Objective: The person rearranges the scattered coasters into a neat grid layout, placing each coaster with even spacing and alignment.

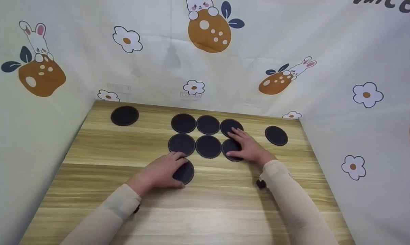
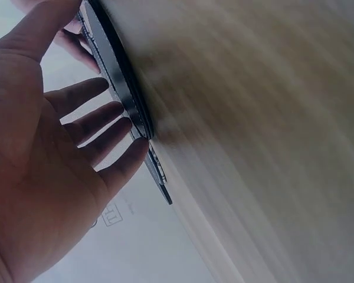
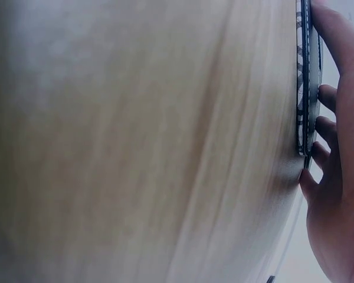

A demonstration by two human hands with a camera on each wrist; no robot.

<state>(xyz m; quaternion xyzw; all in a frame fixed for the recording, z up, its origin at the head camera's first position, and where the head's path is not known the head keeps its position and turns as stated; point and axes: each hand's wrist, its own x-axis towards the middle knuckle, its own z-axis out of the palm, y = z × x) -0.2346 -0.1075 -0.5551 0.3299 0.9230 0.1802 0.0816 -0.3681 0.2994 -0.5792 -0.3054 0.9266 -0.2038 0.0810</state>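
Observation:
Round black coasters with stitched rims lie flat in two rows on the wooden table, edges nearly touching. My left hand (image 1: 160,172) spreads over the left side of a single coaster (image 1: 187,171) in front of the rows. Its thumb is at the near edge, and its fingertips reach the front-left coaster (image 1: 181,143). In the left wrist view the fingers (image 2: 100,118) touch a coaster's edge. My right hand (image 1: 248,145) rests with spread fingers on the back-right coaster (image 1: 229,124) and the front-right coaster (image 1: 229,146), partly hiding both.
One coaster (image 1: 124,115) lies apart at the table's back left, another (image 1: 276,135) at the back right. Pale curtains (image 1: 157,68) printed with rabbits, fruit and flowers stand behind and beside the wooden table (image 1: 208,211).

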